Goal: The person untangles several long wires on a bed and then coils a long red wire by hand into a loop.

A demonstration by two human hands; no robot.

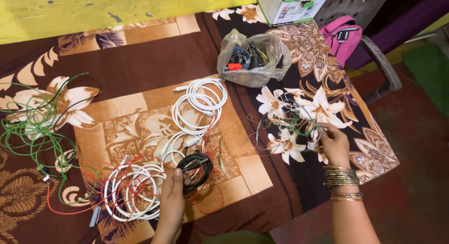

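Cables everywhere: I count two white coils, far and near, one black coil, one green tangle. My left hand rests fingers curled on the black coil; whether it grips, can't tell. Right hand pinches thin tangled wire. Floral brown cloth, yellow wall, plastic bag, box far right.

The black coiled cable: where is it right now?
In the head view, the black coiled cable lies low and centre on the floral cloth, under the left hand, between the white cable coils and thin red wires.
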